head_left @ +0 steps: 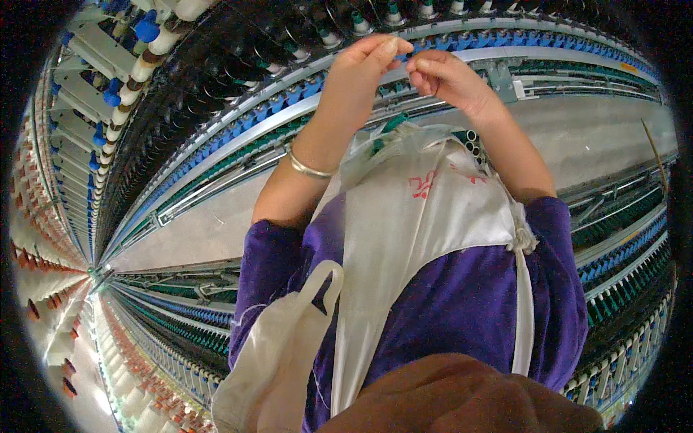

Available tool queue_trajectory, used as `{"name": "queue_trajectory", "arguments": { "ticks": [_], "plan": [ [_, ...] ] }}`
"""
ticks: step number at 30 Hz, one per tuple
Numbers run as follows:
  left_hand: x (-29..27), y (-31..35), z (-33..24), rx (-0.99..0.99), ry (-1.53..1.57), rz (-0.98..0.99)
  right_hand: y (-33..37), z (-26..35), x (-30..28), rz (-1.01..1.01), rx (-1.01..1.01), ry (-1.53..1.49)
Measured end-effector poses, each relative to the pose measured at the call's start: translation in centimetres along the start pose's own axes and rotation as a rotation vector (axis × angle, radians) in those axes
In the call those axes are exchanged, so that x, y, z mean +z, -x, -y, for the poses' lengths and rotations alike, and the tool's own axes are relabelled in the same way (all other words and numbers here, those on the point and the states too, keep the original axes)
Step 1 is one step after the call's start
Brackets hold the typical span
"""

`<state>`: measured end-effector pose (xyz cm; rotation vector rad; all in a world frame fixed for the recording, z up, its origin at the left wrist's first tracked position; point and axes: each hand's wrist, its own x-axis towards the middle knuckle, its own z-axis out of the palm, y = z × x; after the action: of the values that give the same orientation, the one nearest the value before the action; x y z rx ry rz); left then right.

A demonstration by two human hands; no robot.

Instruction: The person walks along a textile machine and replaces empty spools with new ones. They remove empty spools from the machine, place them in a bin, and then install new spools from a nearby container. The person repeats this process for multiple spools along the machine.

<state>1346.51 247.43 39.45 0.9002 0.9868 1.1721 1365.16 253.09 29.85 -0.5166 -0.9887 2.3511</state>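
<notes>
My left hand, with a silver bangle on its wrist, is raised in front of the spinning frame. Thumb and forefinger are pinched together. Close by on the right, my right hand has its fingers curled in and the thumb pressed on the forefinger. The fingertips nearly meet across a small gap. Anything as fine as a thread between them is too small to make out. Behind both hands runs a row of blue spindle parts, with bobbins on green-tipped tubes above it.
Below the hands, my white apron bulges, with round tube ends at its edge. White rollers with blue knobs line the machine at upper left. A grey aisle floor separates this frame from another machine row behind me.
</notes>
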Motion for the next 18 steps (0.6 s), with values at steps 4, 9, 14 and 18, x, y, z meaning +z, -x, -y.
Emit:
{"name": "queue_trajectory", "arguments": {
  "ticks": [4, 9, 14, 18],
  "plan": [
    [1.0, 2.7, -2.0, 0.612, -0.686, -0.032, -1.9, -5.3, -9.4, -0.380, 0.075, -0.257],
    [1.2, 4.5, -1.8, 0.337, 0.059, 0.291, -6.2, -15.0, -18.2, -0.658, 0.338, -0.145],
    [-0.9, 4.6, -0.4, -0.149, 0.247, -0.219, -11.6, -21.9, -18.2, -0.805, 0.306, -0.312],
    [-2.2, 5.2, -0.2, -0.242, -0.186, -0.139, -12.1, -21.1, -16.3, -0.846, 0.394, -0.202]
  ]
}}
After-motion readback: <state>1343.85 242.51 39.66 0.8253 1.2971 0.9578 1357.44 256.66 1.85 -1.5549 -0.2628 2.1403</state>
